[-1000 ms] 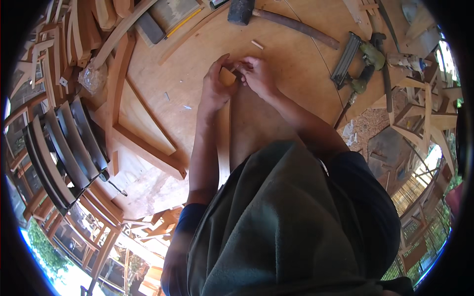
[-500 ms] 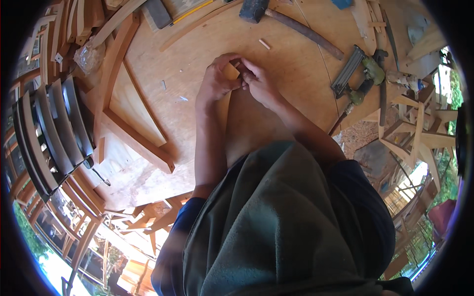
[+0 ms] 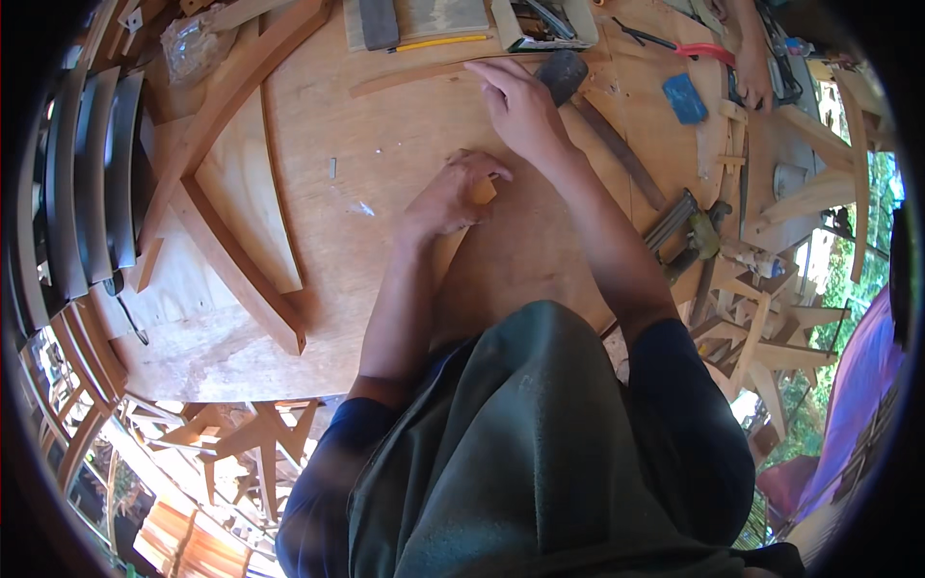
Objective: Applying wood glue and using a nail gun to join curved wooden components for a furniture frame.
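My left hand (image 3: 455, 197) is closed around a pale wooden piece (image 3: 451, 255). One end of the piece shows beside my fingers, and its lower part runs along the inside of my forearm. Farther out, my right hand (image 3: 520, 106) reaches over the worktable (image 3: 366, 279) with fingers stretched to the left. No object shows in it, though its underside is hidden. Just right of those fingers lies a mallet with a dark head (image 3: 561, 77) and a long wooden handle (image 3: 621, 154). A thin curved wooden strip (image 3: 409, 79) extends left from near my fingertips.
Joined curved timbers (image 3: 236, 265) occupy the left side. At the back are a yellow pencil (image 3: 438, 42), a dark block (image 3: 379, 24) and an open tool box (image 3: 554, 43). A nail gun (image 3: 689, 236) lies right. Another person's hand (image 3: 753, 77) is near a red-handled tool (image 3: 708, 51).
My right hand has left the wooden piece and moved outward beside the mallet head, its fingers straightening. My left hand still holds the piece. The view has shifted, showing the tool box and another person's hand.
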The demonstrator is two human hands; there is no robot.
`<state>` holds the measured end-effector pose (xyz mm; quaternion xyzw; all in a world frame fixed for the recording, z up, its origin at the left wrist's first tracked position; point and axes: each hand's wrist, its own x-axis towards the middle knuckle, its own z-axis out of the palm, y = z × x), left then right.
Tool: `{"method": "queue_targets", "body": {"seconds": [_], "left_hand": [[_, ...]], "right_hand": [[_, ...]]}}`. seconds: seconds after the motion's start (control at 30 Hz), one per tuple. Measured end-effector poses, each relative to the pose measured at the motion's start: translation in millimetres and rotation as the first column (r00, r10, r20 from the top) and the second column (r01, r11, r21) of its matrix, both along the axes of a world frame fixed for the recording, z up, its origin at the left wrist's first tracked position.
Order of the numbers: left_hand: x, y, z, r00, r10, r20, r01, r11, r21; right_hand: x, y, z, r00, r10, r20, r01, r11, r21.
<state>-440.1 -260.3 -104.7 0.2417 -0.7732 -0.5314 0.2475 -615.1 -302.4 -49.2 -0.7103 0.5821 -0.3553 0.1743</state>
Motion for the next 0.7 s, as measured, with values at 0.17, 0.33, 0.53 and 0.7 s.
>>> {"method": "queue_targets", "body": {"seconds": [0.17,0.33,0.53,0.7], "left_hand": [[0.1,-1.0,6.8,0.999,-0.029,0.038,0.025,0.993,0.119],[-0.5,-4.5,13.2,0.999,0.001,0.05,-0.011,0.977,0.214],[-0.9,-3.1,9.0,0.998,0.0,0.059,-0.013,0.975,0.223],[3.8,0.2,4.8,0.996,0.02,0.088,-0.042,0.966,0.256]], "right_hand": [[10.7,-92.2,-27.0,0.892,0.093,-0.442,-0.087,0.996,0.032],[9.2,-129.0,-71.4,0.744,0.04,-0.667,-0.022,0.999,0.035],[15.6,-100.6,-49.4,0.78,-0.104,-0.617,0.01,0.988,-0.155],[21.9,-12.7,34.5,0.941,-0.249,0.23,0.245,0.968,0.048]]}}
